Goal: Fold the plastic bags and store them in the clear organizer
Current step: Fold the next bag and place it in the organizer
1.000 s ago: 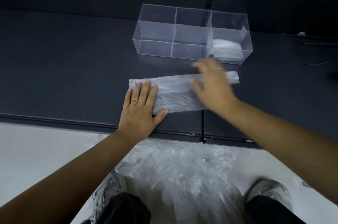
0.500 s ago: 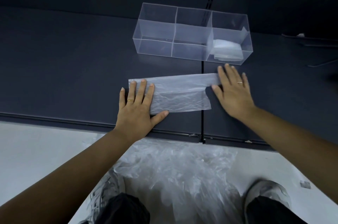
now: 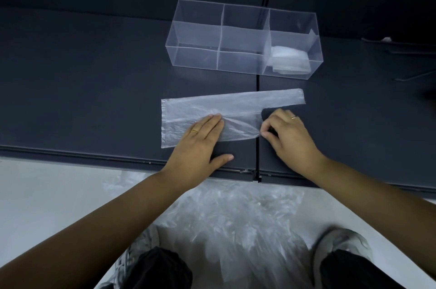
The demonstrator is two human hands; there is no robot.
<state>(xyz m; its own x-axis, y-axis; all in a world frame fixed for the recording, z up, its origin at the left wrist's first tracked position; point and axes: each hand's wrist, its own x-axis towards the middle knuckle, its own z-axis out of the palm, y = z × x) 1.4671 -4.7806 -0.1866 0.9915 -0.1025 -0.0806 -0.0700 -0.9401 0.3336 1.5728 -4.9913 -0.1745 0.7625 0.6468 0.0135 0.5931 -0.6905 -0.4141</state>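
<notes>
A translucent plastic bag [image 3: 212,105] lies flat on the dark table [image 3: 82,88], folded into a long strip with its handle end stretching right. My left hand [image 3: 200,142] presses flat on the bag's near middle, fingers together. My right hand [image 3: 290,137] pinches the bag's near right corner between thumb and fingers. Behind the bag stands the clear organizer [image 3: 195,52] with several compartments. Its front right compartment holds a folded bag [image 3: 289,61].
A heap of loose plastic bags [image 3: 236,222] lies on the pale floor between my shoes, below the table's front edge. A seam [image 3: 257,154] splits the tabletop just left of my right hand. Thin dark rods [image 3: 412,77] lie at the far right.
My left hand slid right along the bag toward its middle. My right hand left the handle end, came nearer and closed on the bag's near right corner.
</notes>
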